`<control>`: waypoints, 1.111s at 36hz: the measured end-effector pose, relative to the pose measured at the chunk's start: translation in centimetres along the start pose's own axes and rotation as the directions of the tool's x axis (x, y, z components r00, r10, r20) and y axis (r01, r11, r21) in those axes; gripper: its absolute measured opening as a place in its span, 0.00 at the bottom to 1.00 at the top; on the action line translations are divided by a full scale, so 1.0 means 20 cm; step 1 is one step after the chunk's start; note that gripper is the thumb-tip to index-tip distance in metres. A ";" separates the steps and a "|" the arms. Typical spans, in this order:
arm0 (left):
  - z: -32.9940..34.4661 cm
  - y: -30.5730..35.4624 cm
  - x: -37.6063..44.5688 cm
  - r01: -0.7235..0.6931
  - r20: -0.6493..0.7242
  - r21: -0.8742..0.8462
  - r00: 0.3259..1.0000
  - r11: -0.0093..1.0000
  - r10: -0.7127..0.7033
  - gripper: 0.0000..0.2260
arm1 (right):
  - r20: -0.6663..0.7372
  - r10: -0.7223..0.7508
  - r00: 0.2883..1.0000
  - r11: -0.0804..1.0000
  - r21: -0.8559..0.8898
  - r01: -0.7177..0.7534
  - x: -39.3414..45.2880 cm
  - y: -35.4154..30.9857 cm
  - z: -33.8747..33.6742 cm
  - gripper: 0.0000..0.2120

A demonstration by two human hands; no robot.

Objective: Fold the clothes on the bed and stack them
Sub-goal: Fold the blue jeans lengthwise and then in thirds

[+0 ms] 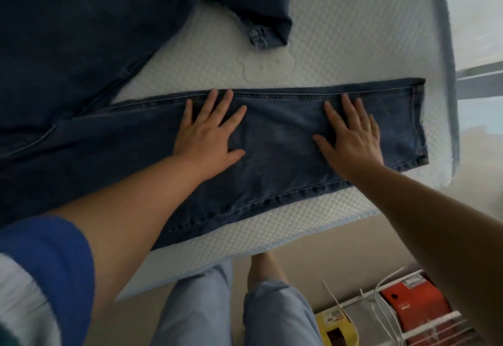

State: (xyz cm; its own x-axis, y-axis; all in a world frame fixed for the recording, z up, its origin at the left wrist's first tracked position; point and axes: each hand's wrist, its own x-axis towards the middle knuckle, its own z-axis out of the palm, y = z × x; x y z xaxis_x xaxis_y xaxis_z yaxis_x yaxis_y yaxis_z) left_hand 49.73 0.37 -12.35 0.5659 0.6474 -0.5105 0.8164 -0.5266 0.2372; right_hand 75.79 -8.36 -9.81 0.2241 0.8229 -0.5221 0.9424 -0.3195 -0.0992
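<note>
Your dark blue denim jeans (pixel 272 138) lie stretched across the white quilted mattress of the bed (pixel 340 54), near its front edge, with the two legs laid one on the other and the hems at the right, close to the bed's corner. Your left hand (pixel 209 133) rests flat on the legs about midway along, fingers spread and straight; your right hand (pixel 351 136) lies flat near the hems, fingers straight as well. Neither hand grips anything: both are open palms pressing on the cloth.

A second dark blue denim garment (pixel 81 32) sprawls unfolded over the far left of the bed, one cuffed end (pixel 261 32) pointing toward the middle. It seems to touch the waist end of your jeans at the left, though the join is hard to read.

Judge the denim as heavy, thick and fairly stiff for cloth. It should hold a crease and stay where you lay it, and it will not slip on the textured mattress, but it will drag if you pull it by one corner. For the next fold, take hold at the hems, pinching both layers at the two corners, and carry them over toward the waist. Your left palm marks a sensible fold line. The stacked side seams make bulky ridges, so expect to press each fold down.
</note>
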 end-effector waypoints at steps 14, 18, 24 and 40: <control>-0.42 -0.27 -0.10 0.146 -0.296 -0.453 0.906 0.879 -0.303 0.22 | 0.079 0.315 0.946 0.724 0.624 -0.294 0.32 -0.49 -0.42 0.30; -0.49 -0.35 0.01 0.210 -0.334 -0.431 0.866 0.878 -0.371 0.26 | 0.227 0.360 0.905 0.514 0.761 -0.395 0.57 -0.60 -0.52 0.35; -0.50 -0.38 0.29 0.327 -0.320 -0.386 0.829 0.862 -0.458 0.35 | 0.161 0.304 0.939 0.559 0.767 -0.313 0.80 -0.67 -0.46 0.09; -0.76 -0.39 0.20 0.091 -0.426 -0.706 0.738 0.702 -0.524 0.05 | -0.461 0.054 0.886 0.945 0.310 0.104 0.87 -0.19 -0.78 0.13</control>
State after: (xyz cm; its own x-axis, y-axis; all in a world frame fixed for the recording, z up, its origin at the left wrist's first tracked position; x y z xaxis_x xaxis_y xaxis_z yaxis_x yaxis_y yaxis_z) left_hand 47.34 15.42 -3.60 0.0390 0.9881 -0.1488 0.7062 0.0781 0.7037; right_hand 79.95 14.57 -5.35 0.3635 0.9284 -0.0770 0.8367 -0.3618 -0.4111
